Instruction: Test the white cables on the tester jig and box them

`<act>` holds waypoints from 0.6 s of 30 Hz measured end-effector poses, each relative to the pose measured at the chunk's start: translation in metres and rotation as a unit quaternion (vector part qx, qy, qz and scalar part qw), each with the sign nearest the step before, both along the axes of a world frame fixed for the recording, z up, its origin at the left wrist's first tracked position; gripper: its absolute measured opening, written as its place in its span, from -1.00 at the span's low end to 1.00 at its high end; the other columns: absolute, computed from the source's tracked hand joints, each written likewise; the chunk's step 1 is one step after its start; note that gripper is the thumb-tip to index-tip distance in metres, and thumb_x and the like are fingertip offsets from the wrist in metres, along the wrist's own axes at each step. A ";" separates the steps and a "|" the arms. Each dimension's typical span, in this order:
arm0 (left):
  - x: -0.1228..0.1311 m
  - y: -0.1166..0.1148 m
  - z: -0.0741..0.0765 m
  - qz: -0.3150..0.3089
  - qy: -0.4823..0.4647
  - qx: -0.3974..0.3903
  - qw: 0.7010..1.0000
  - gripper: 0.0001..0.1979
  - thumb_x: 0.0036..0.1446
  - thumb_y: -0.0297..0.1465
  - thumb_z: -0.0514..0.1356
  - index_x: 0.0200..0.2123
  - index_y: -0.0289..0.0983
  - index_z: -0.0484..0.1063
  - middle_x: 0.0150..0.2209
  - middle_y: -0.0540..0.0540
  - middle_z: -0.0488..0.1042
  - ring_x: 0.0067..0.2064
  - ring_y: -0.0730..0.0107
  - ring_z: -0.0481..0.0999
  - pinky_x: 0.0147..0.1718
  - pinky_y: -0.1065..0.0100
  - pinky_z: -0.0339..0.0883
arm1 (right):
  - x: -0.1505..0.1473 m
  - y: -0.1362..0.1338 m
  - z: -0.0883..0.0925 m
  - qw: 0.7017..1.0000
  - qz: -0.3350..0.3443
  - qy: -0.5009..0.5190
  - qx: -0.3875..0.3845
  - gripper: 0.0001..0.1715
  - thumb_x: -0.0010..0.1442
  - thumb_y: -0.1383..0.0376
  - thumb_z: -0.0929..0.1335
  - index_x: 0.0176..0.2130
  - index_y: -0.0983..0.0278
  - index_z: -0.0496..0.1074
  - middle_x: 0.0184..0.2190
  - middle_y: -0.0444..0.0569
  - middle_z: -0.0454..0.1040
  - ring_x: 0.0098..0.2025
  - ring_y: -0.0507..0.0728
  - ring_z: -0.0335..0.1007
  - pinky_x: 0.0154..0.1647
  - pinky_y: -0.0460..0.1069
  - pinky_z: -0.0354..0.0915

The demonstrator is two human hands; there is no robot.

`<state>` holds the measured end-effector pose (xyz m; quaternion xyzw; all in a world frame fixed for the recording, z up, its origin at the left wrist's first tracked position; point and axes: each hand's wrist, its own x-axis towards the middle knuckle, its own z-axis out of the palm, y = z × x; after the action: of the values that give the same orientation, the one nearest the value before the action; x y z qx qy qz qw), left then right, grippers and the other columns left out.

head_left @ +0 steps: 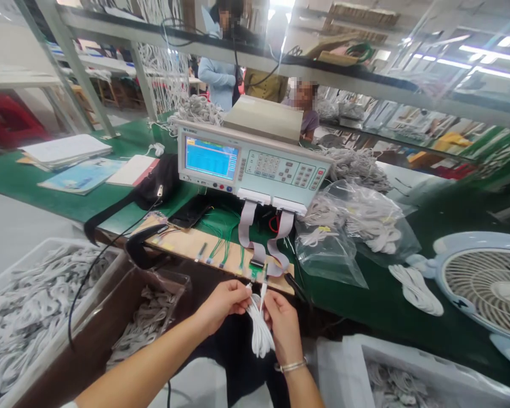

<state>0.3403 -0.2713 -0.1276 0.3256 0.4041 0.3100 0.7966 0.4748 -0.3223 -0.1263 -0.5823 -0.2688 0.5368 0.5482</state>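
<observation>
My left hand (225, 303) and my right hand (283, 320) are both closed on a coiled white cable (259, 328) that hangs between them in front of the bench edge. Each hand pinches one cable end up near the connectors on a wooden test fixture board (187, 242). Grey ribbon cables (249, 224) run from the board up to a grey cable tester (255, 164) with a lit blue screen. A bracelet sits on my right wrist.
Clear bags of white cables (352, 226) lie right of the tester; loose coiled cables (416, 289) rest beside a pale blue desk fan (488, 283). Bins of white cables (21, 306) stand at lower left and lower right. Books, a black bag (155, 184), and other people are behind the bench.
</observation>
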 end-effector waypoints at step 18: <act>0.024 -0.015 -0.002 0.114 -0.015 -0.015 0.993 -0.74 -0.22 -0.28 0.25 -0.62 -0.35 0.27 -0.64 0.03 0.32 -0.62 0.63 0.25 -0.60 0.54 0.11 | 0.011 -0.014 0.001 0.998 0.021 -0.061 0.021 -0.67 -0.07 0.18 0.35 -0.32 0.36 0.40 -0.61 -0.13 0.37 -0.65 -0.06 0.14 -0.72 -0.18 0.07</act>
<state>0.3643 -0.2860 -0.1293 0.2608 0.4312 0.3980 0.7666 0.4860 -0.3363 -0.1255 -0.5964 -0.3259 0.5058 0.5314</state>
